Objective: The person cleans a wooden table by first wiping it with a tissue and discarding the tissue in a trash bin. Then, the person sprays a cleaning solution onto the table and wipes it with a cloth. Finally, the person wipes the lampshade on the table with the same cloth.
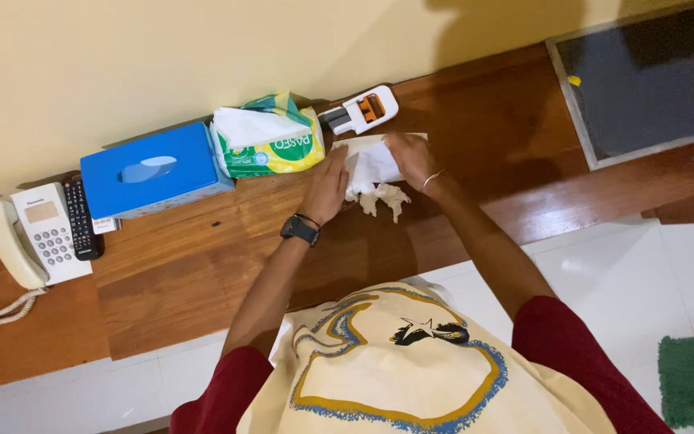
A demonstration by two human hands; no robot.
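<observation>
A brown wooden bench (202,265) runs along a cream wall (122,56). From the left it carries a white telephone (30,237), a black remote (80,219), a blue tissue box (154,170) and a green-yellow tissue pack (271,137). The left hand (325,191) lies flat with fingers together on white tissue paper (371,173); the right hand (413,158) seems to pinch its upper edge. White floor tiles (644,273) lie below.
</observation>
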